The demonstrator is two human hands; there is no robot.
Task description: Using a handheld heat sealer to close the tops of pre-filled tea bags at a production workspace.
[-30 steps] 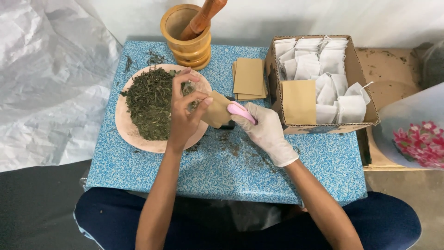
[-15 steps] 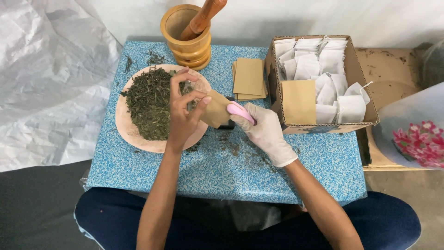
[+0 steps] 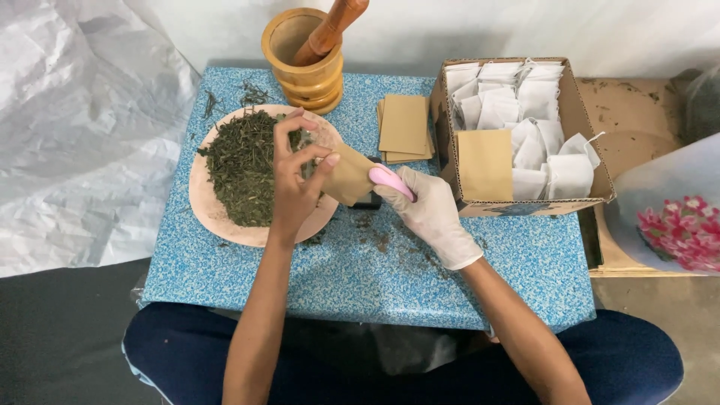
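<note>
the bare left hand hovers over the near-right part of the round plate, fingers curled in; thumb and forefinger pinch the left edge of a small brown paper pouch, which hangs tilted just off the plate's right rim, above the blue speckled table. the right hand, in a white glove, is closed around a pink scoop, its tip touching the pouch's right side; whether it goes inside the pouch i cannot tell. the plate carries a heap of dried green herb, mostly on its left and middle. behind the plate stands a wooden mortar with a pestle leaning in it. right of the plate, past the pouch, lies a stack of brown pouches, and farther right a cardboard box of white filter bags, with one brown pouch propped inside it. herb crumbs lie on the table near the plate's right rim.
</note>
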